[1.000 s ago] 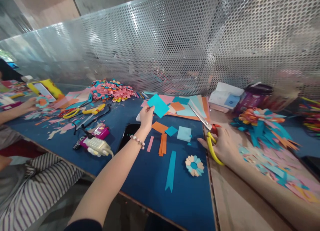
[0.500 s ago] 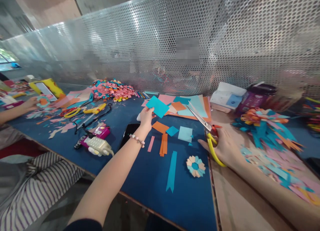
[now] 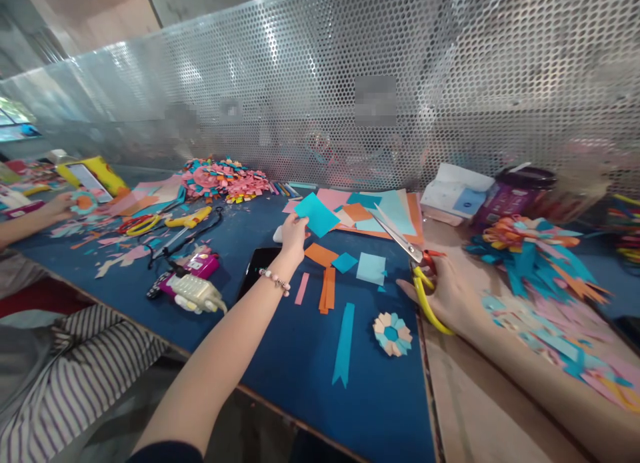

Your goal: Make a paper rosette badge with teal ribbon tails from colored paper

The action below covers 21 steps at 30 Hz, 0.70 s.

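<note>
Pinched in my left hand [image 3: 292, 236] is a blue square of paper [image 3: 317, 215], held up over the table. My right hand [image 3: 453, 293] grips yellow-handled scissors [image 3: 400, 239], whose blades point up and to the left. Between my hands lie an orange paper piece [image 3: 321, 255], a small blue square [image 3: 345, 262] and a light blue square [image 3: 371, 268]. Nearer me are orange strips [image 3: 327, 291], a pink strip [image 3: 301, 288] and a blue strip with a notched end [image 3: 343, 346]. A round paper rosette [image 3: 393, 334] in cream and light blue sits below the scissors.
Stacked coloured sheets [image 3: 395, 209] lie at the back. To the left are a glue gun [image 3: 197, 293], a phone [image 3: 257, 269], other scissors [image 3: 143, 224] and a heap of paper pieces [image 3: 225, 179]. A co-worker's hand [image 3: 60, 206] holds a paper ring. Ribboned rosettes [image 3: 535, 249] lie right.
Very little differs. The blue square in my left hand is tilted slightly and my right hand has barely shifted, with the scissors still in it.
</note>
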Available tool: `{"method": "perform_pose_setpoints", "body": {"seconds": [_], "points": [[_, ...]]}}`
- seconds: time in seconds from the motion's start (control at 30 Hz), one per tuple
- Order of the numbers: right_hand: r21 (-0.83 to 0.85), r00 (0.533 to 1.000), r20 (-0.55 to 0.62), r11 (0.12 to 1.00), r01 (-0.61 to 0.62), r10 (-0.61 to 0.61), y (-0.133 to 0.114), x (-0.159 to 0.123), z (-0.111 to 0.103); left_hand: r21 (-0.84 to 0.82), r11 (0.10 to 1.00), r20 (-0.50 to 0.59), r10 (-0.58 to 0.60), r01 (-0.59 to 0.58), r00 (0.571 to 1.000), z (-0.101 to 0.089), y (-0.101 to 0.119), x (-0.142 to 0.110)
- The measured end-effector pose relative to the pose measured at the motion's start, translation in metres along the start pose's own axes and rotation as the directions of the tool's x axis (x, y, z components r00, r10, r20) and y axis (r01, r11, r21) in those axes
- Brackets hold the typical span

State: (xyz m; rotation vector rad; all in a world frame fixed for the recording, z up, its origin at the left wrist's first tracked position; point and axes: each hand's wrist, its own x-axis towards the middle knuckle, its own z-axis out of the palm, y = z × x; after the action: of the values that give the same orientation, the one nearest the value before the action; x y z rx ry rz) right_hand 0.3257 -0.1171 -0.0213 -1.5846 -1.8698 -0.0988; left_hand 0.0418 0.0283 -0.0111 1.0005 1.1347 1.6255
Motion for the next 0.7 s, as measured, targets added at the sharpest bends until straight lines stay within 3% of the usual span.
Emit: {"method": "perform_pose_setpoints", "body": {"seconds": [0.7], "points": [[-0.07, 0.999, 0.038, 0.998, -0.009, 0.011, 0.0027, 0.0011, 0.0031, -0.075, 0.997, -0.041, 0.009, -0.012, 0.999, 0.0019, -0.0009, 0.0038]]}}
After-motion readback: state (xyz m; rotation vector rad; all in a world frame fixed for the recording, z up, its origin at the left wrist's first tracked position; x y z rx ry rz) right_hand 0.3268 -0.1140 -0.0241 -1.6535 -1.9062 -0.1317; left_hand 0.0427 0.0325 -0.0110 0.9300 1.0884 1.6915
